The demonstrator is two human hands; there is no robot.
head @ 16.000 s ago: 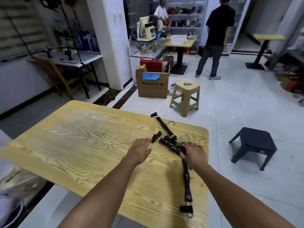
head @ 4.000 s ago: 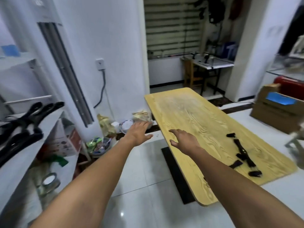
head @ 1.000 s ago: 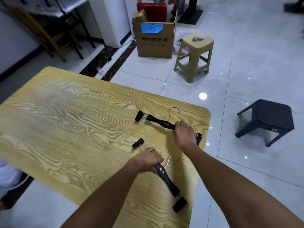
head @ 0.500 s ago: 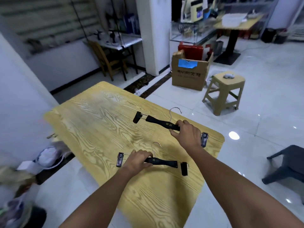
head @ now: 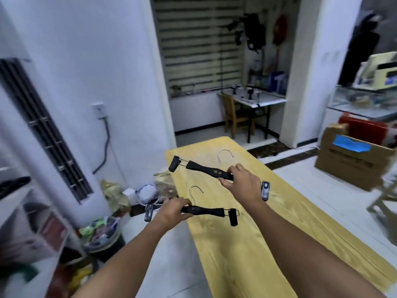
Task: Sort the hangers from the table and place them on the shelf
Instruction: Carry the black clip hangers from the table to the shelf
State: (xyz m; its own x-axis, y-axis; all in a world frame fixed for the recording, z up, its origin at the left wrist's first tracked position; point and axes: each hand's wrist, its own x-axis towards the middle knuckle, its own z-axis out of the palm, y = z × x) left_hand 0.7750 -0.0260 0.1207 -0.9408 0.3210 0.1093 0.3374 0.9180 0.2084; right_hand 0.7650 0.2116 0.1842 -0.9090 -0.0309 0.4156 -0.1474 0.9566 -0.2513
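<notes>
carrying one clip hanger in each fist above the desk [head: 247,244], the left hand [head: 171,211] is gripping the near hanger [head: 204,210], the right hand [head: 242,183] the far hanger [head: 206,169]; both bars are lying crosswise, with the shelf [head: 12,190] to the left, nearer the left hand.

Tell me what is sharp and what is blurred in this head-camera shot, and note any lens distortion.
Head view: the left hand and right hand, each gripping a black clip hanger, are fairly sharp. The edges smear with motion blur: the cardboard box at right and the clutter at lower left. The wide lens bends the white wall unit and stretches the yellow table.
</notes>
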